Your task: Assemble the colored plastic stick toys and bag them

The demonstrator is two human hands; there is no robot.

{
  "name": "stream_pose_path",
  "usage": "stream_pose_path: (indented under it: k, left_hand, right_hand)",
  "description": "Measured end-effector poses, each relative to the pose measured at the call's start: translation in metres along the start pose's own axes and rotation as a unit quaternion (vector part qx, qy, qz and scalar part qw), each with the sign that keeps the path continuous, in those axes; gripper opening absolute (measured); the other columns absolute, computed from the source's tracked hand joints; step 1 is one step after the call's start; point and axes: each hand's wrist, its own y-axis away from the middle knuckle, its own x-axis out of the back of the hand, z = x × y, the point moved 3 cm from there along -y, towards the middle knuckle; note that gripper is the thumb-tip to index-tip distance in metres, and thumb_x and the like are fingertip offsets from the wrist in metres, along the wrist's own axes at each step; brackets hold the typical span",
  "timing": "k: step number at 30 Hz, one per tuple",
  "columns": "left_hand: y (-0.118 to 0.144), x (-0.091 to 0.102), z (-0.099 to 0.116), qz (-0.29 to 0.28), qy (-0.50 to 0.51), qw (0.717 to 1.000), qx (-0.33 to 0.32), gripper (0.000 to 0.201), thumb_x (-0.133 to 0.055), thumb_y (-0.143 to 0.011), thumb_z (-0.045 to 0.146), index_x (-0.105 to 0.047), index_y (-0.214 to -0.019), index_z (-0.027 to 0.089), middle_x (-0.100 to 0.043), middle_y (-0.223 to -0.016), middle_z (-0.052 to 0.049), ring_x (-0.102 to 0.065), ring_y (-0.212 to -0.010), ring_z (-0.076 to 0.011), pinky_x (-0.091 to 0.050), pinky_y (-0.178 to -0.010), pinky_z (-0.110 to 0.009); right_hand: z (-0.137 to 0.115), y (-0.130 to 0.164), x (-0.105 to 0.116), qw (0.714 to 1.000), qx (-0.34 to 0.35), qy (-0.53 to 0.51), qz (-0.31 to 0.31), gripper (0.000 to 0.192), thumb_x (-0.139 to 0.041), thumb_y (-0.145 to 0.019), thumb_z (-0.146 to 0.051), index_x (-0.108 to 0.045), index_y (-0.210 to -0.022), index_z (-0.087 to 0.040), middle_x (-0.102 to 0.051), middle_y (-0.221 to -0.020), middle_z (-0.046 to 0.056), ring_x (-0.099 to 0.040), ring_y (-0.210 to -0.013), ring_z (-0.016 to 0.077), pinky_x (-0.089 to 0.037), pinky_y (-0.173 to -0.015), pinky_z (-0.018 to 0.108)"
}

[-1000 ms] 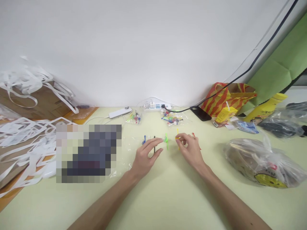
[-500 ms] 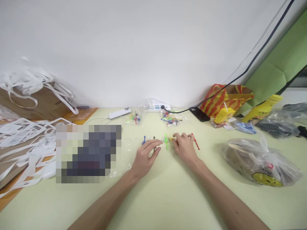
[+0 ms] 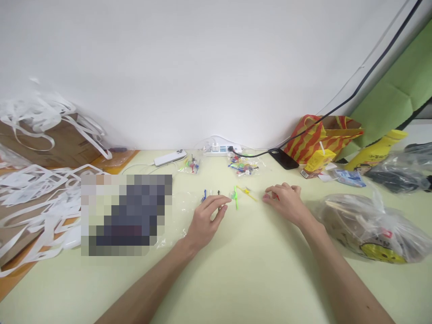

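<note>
My left hand (image 3: 205, 219) rests over the table, fingers stretched and thumb apart, holding nothing that shows. Just beyond its fingertips are a thin blue plastic piece (image 3: 204, 195) and a black one (image 3: 218, 192), partly covered by the hand. A bright green plastic stick (image 3: 236, 198) stands to the right of those fingertips, and a slim yellow stick (image 3: 248, 193) lies slanted beside it. My right hand (image 3: 284, 202) has its fingers curled down over a red plastic stick (image 3: 277, 196); only a bit of red shows between the fingers.
Two clear bags of small coloured parts (image 3: 243, 166) lie before a power strip (image 3: 219, 150). A white phone (image 3: 170, 157) is at back left, a black phone (image 3: 284, 159) at back right. A yellow drink carton (image 3: 317, 163) and a tied plastic bag (image 3: 367, 229) stand right; white straps (image 3: 33, 189) pile left.
My right hand has moved right, off the yellow stick and over the red one, with its fingers curled there. The yellow stick now shows whole. My left hand stays nearly still.
</note>
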Motion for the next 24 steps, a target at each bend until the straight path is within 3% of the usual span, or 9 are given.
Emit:
stream_pose_path:
  k: [3,11,14,16,19,24]
  left_hand:
    - [0.0,0.0,0.0,-0.001,-0.003,1.0,-0.002,0.023,-0.055,-0.098,0.014,-0.067,-0.115,0.024,-0.07,-0.112,-0.006,-0.066,-0.104,-0.0172,-0.053,-0.091,-0.033]
    - [0.001,-0.001,0.001,-0.019,-0.014,1.0,-0.003,0.023,-0.054,-0.099,0.016,-0.066,-0.117,0.025,-0.069,-0.115,-0.006,-0.066,-0.105,-0.0177,-0.054,-0.095,-0.035]
    - [0.001,-0.003,0.002,-0.029,-0.023,0.999,-0.008,0.024,-0.055,-0.099,0.018,-0.065,-0.12,0.026,-0.068,-0.118,-0.006,-0.066,-0.107,-0.0184,-0.054,-0.097,-0.036]
    - [0.001,-0.004,0.002,-0.041,-0.033,0.999,-0.012,0.027,-0.058,-0.098,0.021,-0.063,-0.124,0.026,-0.067,-0.121,-0.007,-0.065,-0.11,-0.02,-0.053,-0.099,-0.038]
    - [0.002,-0.006,0.004,-0.061,-0.047,0.997,-0.03,0.037,-0.064,-0.095,0.027,-0.059,-0.132,0.027,-0.065,-0.124,-0.009,-0.063,-0.114,-0.0226,-0.053,-0.1,-0.041]
    - [0.002,-0.007,0.006,-0.062,-0.049,0.994,-0.073,0.032,-0.066,-0.094,0.023,-0.061,-0.126,0.025,-0.066,-0.114,-0.008,-0.064,-0.105,-0.0213,-0.053,-0.094,-0.039]
  right_hand:
    - [-0.003,-0.001,-0.004,1.0,-0.004,-0.009,-0.012,0.017,-0.055,-0.089,-0.031,-0.07,-0.085,-0.024,-0.071,-0.079,0.003,-0.059,-0.089,0.0251,-0.026,-0.085,0.042]
    - [-0.004,-0.002,0.0,0.999,-0.009,-0.035,0.013,0.011,-0.059,-0.088,-0.03,-0.066,-0.084,-0.022,-0.069,-0.079,0.002,-0.061,-0.086,0.0229,-0.031,-0.087,0.041]
    - [-0.02,0.0,0.007,0.992,0.008,-0.113,0.048,0.014,-0.061,-0.089,-0.035,-0.066,-0.085,-0.023,-0.07,-0.086,0.004,-0.06,-0.086,0.023,-0.037,-0.084,0.039]
    - [-0.037,0.004,0.01,0.975,0.027,-0.215,0.057,0.016,-0.063,-0.088,-0.038,-0.066,-0.087,-0.023,-0.07,-0.091,0.004,-0.06,-0.084,0.0217,-0.042,-0.08,0.036]
    - [-0.068,0.011,0.006,0.936,0.05,-0.348,-0.008,0.018,-0.064,-0.089,-0.041,-0.065,-0.09,-0.023,-0.069,-0.086,0.002,-0.062,-0.079,0.0194,-0.046,-0.075,0.034]
    - [-0.106,0.024,-0.007,0.889,0.051,-0.45,-0.064,0.021,-0.069,-0.086,-0.042,-0.061,-0.086,-0.022,-0.064,-0.08,0.0,-0.059,-0.073,0.0172,-0.046,-0.072,0.032]
